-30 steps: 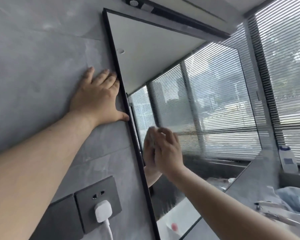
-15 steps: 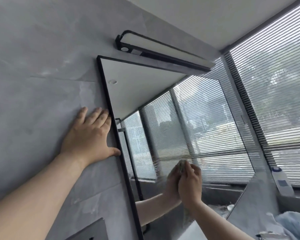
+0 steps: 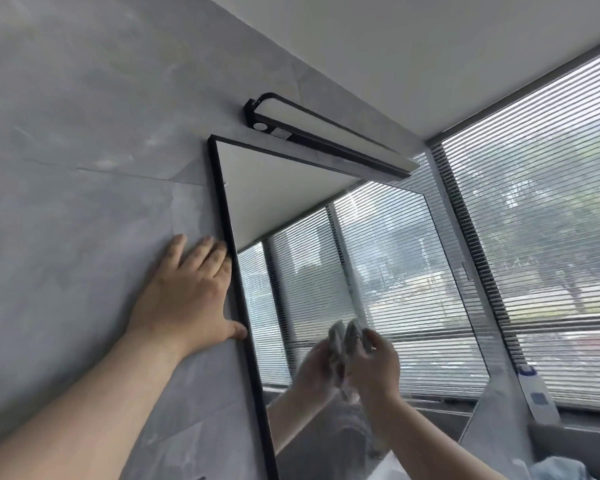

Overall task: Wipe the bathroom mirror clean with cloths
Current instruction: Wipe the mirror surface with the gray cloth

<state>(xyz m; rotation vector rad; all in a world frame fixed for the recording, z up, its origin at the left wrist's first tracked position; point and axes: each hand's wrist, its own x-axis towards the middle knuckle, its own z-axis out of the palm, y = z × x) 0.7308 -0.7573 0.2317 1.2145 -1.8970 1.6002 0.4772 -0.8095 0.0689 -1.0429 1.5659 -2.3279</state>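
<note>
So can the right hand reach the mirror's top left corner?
Probably yes: the right hand holds the cloth at the mirror, nothing covers the glass above it, and the left hand rests on the wall.

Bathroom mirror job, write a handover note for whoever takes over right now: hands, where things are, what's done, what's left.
Left hand: open, flat on the grey wall, thumb touching the black frame.
Right hand: grip on a bunched grey cloth, held against the lower middle of the mirror glass.
Done: cannot tell which parts are wiped.
Left: probably the rest of the glass, up to the top edge under the lamp.
</note>
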